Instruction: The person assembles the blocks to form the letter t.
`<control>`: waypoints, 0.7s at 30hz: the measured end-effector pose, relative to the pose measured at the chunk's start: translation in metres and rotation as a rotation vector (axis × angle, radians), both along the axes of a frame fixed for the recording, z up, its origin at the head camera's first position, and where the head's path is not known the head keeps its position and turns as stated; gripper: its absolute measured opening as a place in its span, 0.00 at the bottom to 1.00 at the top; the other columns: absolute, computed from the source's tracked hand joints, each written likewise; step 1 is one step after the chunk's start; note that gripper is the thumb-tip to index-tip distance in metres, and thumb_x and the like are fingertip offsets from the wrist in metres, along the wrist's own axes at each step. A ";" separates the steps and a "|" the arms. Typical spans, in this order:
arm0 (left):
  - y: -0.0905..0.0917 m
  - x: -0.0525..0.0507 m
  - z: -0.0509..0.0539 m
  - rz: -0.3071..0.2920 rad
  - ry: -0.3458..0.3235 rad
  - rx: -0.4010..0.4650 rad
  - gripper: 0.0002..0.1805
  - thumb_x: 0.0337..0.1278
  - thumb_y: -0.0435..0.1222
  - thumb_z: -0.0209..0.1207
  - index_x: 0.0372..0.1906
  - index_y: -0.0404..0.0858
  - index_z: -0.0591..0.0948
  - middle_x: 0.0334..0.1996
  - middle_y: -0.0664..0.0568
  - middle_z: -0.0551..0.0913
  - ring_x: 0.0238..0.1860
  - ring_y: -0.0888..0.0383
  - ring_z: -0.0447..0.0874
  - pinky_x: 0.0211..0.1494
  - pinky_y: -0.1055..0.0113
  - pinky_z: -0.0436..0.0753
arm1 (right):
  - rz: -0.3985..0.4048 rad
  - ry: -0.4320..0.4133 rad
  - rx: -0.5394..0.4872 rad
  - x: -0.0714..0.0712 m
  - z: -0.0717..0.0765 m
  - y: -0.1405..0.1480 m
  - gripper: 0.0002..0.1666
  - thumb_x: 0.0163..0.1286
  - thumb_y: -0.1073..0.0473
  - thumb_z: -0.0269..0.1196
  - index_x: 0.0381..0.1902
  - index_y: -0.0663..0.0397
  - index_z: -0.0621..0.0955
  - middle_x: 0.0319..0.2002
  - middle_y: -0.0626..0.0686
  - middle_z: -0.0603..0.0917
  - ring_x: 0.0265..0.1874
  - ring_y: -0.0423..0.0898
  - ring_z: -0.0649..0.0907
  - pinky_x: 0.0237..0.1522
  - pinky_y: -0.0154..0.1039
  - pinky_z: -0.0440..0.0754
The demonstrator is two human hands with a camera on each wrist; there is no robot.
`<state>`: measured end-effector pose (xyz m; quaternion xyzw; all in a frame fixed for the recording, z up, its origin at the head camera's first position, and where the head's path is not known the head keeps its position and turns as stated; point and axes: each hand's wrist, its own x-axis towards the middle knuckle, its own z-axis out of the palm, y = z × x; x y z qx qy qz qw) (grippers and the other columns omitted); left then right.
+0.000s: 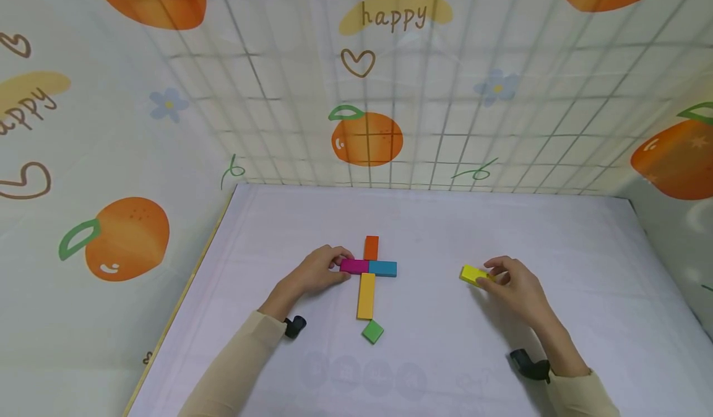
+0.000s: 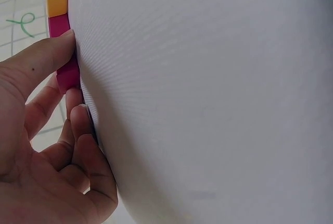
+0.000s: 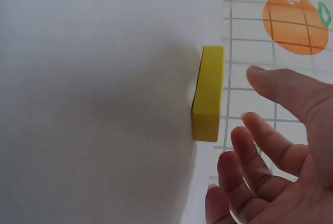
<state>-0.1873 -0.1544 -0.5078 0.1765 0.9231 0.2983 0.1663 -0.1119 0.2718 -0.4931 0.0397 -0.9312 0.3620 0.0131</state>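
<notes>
In the head view my left hand point(image 1: 319, 273) pinches a magenta wooden block point(image 1: 354, 266) between thumb and fingers. The left wrist view shows the thumb on one long side of that magenta block point(image 2: 59, 26). A blue block point(image 1: 383, 269) lies end to end with it, an orange block point(image 1: 371, 248) stands above their joint, and a longer amber block point(image 1: 366, 296) runs below. Over to the right, my right hand point(image 1: 517, 288) hovers beside a yellow block point(image 1: 471, 274). Its thumb and fingers are spread apart from the yellow block point(image 3: 209, 86) in the right wrist view.
A green block point(image 1: 373, 331), turned like a diamond, lies just below the amber one. The white tabletop point(image 1: 434, 231) meets patterned cloth walls point(image 1: 278, 126) at the back and sides. Black wrist mounts point(image 1: 529, 365) sit on both wrists.
</notes>
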 end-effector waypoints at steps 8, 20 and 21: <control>0.000 0.000 0.000 -0.001 -0.001 0.007 0.19 0.58 0.38 0.70 0.54 0.50 0.81 0.36 0.59 0.77 0.43 0.56 0.72 0.42 0.62 0.75 | 0.019 -0.078 0.020 -0.006 -0.003 0.003 0.26 0.61 0.58 0.74 0.53 0.65 0.79 0.42 0.60 0.81 0.34 0.51 0.77 0.32 0.42 0.74; 0.000 0.000 0.001 -0.003 -0.004 0.004 0.19 0.58 0.39 0.70 0.55 0.49 0.81 0.37 0.59 0.77 0.43 0.56 0.72 0.41 0.63 0.76 | 0.031 -0.122 0.042 -0.009 -0.011 0.004 0.26 0.59 0.61 0.74 0.53 0.66 0.79 0.40 0.58 0.79 0.32 0.50 0.74 0.29 0.40 0.71; 0.000 0.000 0.001 0.000 -0.006 0.003 0.19 0.58 0.39 0.70 0.55 0.49 0.81 0.37 0.58 0.77 0.43 0.56 0.72 0.41 0.63 0.76 | 0.032 -0.120 0.045 -0.009 -0.011 0.004 0.26 0.59 0.61 0.74 0.53 0.66 0.79 0.40 0.58 0.79 0.32 0.50 0.73 0.30 0.41 0.71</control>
